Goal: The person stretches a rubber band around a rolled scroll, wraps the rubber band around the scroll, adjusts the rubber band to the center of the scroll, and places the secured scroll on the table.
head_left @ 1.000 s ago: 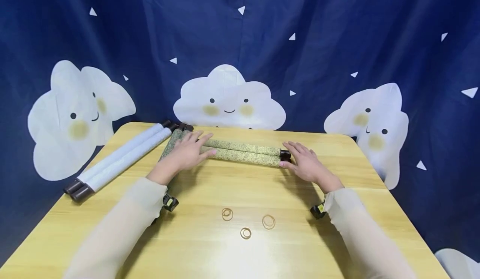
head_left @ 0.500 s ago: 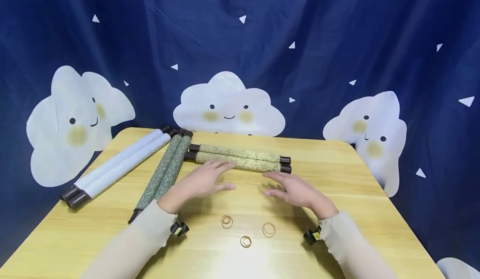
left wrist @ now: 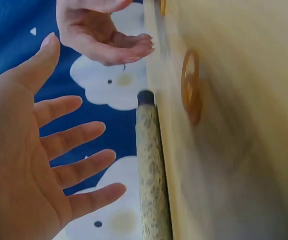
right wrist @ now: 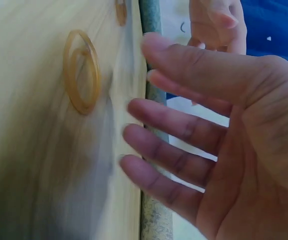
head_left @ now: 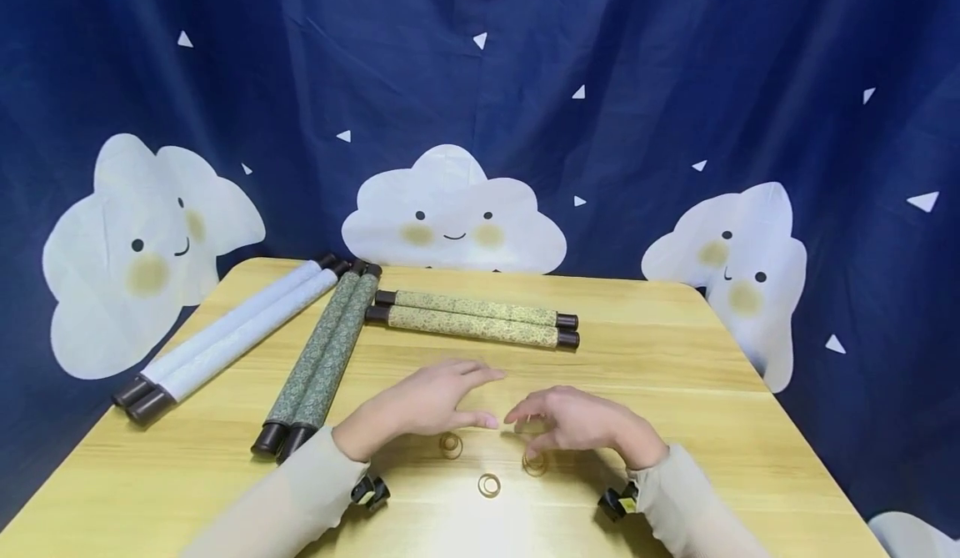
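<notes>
My left hand (head_left: 431, 397) hovers over the middle of the table with its fingers spread and holds nothing. Facing it, my right hand (head_left: 581, 420) has loosely bent fingers and an empty palm, its thumb overlapping the right-hand rubber bands (head_left: 545, 463) in the head view. In the right wrist view, a large rubber band (right wrist: 67, 70) with a smaller one inside lies beside the fingertips. More rubber bands (head_left: 440, 446) lie under the left thumb, and others (head_left: 481, 485) nearer the front. Two yellow patterned scrolls (head_left: 472, 325) lie rolled up beyond both hands.
Two green patterned scrolls (head_left: 330, 349) with dark end knobs lie slanted at the left, by my left forearm. Farther left are two pale blue-white scrolls (head_left: 247, 324) along the wooden table's (head_left: 675, 358) edge. A blue curtain (head_left: 637, 57) with clouds hangs behind.
Both hands have left the yellow scrolls and come back toward me, closer together, over the rubber bands. The scrolls stay side by side where they were.
</notes>
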Motion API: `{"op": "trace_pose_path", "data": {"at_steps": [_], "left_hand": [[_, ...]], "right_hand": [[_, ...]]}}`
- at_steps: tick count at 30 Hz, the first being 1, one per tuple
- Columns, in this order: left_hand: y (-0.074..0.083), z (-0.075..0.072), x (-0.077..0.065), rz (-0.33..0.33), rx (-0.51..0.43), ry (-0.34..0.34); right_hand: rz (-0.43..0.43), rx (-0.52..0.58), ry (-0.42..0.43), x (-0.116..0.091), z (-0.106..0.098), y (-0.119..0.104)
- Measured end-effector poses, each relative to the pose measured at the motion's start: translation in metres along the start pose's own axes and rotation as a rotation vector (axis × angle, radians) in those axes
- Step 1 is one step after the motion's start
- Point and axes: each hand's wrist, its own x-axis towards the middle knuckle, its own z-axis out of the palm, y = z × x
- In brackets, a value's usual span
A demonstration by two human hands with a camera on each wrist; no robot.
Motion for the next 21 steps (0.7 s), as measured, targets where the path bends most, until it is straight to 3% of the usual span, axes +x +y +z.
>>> {"op": "trace_pose_path", "data": {"at_steps": [5, 9, 16, 21], "left_hand": [[0.008, 0.012, 0.001, 0.054, -0.045, -0.067], [0.012, 0.018, 0.002, 0.078, -0.053, -0.109], [0.009, 0.022, 0.001, 0.082, -0.075, -0.118], [0.007, 0.024, 0.0, 0.08, -0.088, -0.118]], "right_hand": [[0.031, 0.06, -0.051, -0.003, 0.009, -0.003], [0.039, 0.043, -0.069, -0.003, 0.012, -0.005], [0.008, -0.097, -0.084, 0.001, 0.014, -0.011], [-0.016, -0.044, -0.086, 0.004, 0.013, -0.01]]}}
